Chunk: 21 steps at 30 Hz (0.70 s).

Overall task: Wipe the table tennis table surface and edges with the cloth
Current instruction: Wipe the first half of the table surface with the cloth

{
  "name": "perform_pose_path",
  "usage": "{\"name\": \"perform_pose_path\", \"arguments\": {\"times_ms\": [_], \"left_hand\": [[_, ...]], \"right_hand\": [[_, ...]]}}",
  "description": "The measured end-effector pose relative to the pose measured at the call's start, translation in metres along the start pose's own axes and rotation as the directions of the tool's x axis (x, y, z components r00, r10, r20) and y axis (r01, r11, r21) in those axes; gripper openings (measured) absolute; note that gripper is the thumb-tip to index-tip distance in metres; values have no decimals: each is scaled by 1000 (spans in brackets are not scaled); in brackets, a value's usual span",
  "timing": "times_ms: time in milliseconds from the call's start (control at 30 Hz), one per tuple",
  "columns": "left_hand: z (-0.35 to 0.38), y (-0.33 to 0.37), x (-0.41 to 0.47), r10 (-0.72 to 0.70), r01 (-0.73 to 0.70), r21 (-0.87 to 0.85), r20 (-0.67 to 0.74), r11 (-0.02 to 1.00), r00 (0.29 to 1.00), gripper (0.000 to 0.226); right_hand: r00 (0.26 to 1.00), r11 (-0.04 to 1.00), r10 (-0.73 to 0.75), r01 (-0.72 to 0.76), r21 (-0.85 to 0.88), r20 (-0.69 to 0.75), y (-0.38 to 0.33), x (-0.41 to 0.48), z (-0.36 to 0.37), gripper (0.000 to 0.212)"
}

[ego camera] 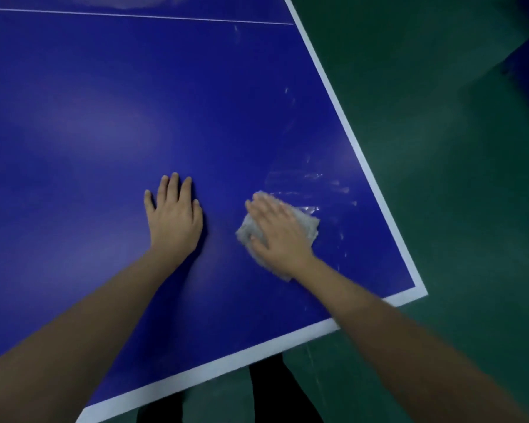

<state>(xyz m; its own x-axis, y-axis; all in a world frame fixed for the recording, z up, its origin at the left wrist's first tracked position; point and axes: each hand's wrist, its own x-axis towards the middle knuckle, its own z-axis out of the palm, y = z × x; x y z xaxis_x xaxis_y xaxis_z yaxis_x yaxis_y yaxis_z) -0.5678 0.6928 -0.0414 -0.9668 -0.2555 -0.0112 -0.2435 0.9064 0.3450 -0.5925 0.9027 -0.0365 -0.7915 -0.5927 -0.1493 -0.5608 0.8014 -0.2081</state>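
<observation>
No text, label, brand, number or sign can be read. The blue surface (pixel 98 111) bears only unlettered markings: a white border line (pixel 330 84) along its right and near edges, and a thin white line (pixel 135 15) across its far part.

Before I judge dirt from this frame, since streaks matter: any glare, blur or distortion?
Head view: soft glare patches on the blue table; wet streaks glint beside the cloth; right hand slightly blurred, left hand sharper; wide-angle lens slightly bends the far white line.
</observation>
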Motion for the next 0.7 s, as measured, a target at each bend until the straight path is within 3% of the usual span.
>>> {"name": "perform_pose_path", "arguments": {"times_ms": [200,267,333,367,433,467,533,633,700], "left_hand": [[14,32,16,-137,139,87,-29,987,990,49],[14,33,16,-149,151,104,-32,983,988,48],[13,33,16,-166,169,114,-36,979,985,48],[13,34,16,-176,179,118,-39,977,984,48],[13,36,16,-189,192,121,-43,974,981,47],[13,36,16,-193,197,121,-44,973,980,47],[12,36,16,-205,209,123,-43,970,978,52],[12,36,17,-206,210,131,-44,969,978,57],[12,37,17,-213,217,134,-41,967,976,58]], "right_hand": [[952,962,272,-274,7,-144,149,66,-41,59],[907,923,385,-383,45,-172,158,75,-44,59],[901,919,393,-393,39,-181,139,73,-41,60],[935,949,313,-315,17,-164,123,66,-39,60],[997,1000,1,1,23,-71,84,44,-31,62],[983,983,-179,180,33,-28,67,31,-26,62],[887,888,-460,460,-7,36,44,11,-16,62],[790,797,-601,604,10,124,48,24,-14,66],[779,790,-611,611,45,142,62,57,-20,66]]}}
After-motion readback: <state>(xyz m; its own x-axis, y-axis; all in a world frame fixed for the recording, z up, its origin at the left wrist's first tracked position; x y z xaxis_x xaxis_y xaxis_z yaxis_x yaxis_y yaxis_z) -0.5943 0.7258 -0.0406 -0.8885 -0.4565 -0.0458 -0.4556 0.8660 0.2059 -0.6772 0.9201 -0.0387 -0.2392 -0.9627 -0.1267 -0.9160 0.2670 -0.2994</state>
